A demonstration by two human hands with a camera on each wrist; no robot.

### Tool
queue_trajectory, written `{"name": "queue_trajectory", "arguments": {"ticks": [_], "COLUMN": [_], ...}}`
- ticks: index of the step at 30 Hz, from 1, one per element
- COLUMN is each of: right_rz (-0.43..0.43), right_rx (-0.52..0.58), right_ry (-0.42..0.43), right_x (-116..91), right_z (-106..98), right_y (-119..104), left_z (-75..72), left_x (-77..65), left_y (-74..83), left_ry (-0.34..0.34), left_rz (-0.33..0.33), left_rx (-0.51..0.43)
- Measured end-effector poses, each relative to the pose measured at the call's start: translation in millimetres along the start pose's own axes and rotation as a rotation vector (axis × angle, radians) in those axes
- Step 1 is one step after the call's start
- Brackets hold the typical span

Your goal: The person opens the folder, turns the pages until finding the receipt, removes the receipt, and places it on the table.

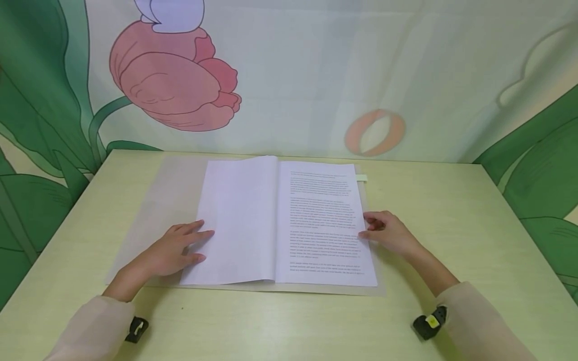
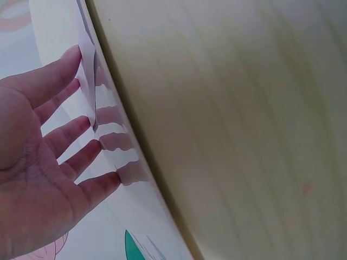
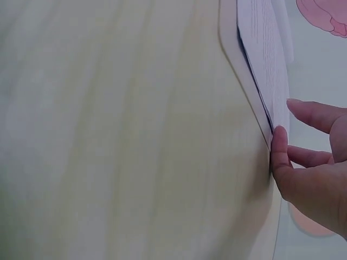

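Observation:
An open document of white sheets lies on a translucent cover in the head view, with a blank left page and a printed right page. My left hand rests with spread fingers on the left page's outer edge. In the left wrist view, that hand touches the page with its fingertips. My right hand is at the right page's outer edge, thumb and forefinger apart. In the right wrist view, one finger of this hand touches the sheets' edge while the thumb reaches over the page.
A pale green tab sticks out at the document's upper right. The light wooden table meets a curtain with printed flowers and leaves at its back edge. Black wrist devices are at both sleeves.

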State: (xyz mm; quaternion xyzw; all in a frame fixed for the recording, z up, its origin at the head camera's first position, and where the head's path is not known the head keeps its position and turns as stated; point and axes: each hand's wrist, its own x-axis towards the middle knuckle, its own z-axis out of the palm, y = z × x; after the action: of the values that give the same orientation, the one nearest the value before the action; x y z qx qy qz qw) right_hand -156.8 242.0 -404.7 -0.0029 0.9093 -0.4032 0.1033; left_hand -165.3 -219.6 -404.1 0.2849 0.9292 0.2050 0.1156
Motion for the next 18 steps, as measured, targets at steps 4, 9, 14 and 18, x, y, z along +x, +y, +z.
{"name": "queue_trajectory", "arguments": {"ticks": [4, 9, 14, 18], "right_rz": [0.013, 0.014, -0.011, -0.041], "right_rx": [0.027, 0.035, 0.064, 0.082], "right_ry": [0.003, 0.017, 0.043, 0.061], "right_x": [-1.6, -1.9, -1.4, -1.4], "right_z": [-0.2, 0.0, 1.0, 2.5], "right_y": [-2.6, -2.8, -2.9, -3.5], "left_z": [0.3, 0.7, 2.1, 2.1], "left_x": [-0.1, -0.8, -1.4, -1.1], "left_y": [-0.8, -0.6, -0.9, -0.5], "left_ry": [0.001, 0.006, 0.01, 0.013], "left_rz": [-0.002, -0.004, -0.004, -0.001], "left_rx": [-0.005, -0.015, -0.017, -0.013]}}
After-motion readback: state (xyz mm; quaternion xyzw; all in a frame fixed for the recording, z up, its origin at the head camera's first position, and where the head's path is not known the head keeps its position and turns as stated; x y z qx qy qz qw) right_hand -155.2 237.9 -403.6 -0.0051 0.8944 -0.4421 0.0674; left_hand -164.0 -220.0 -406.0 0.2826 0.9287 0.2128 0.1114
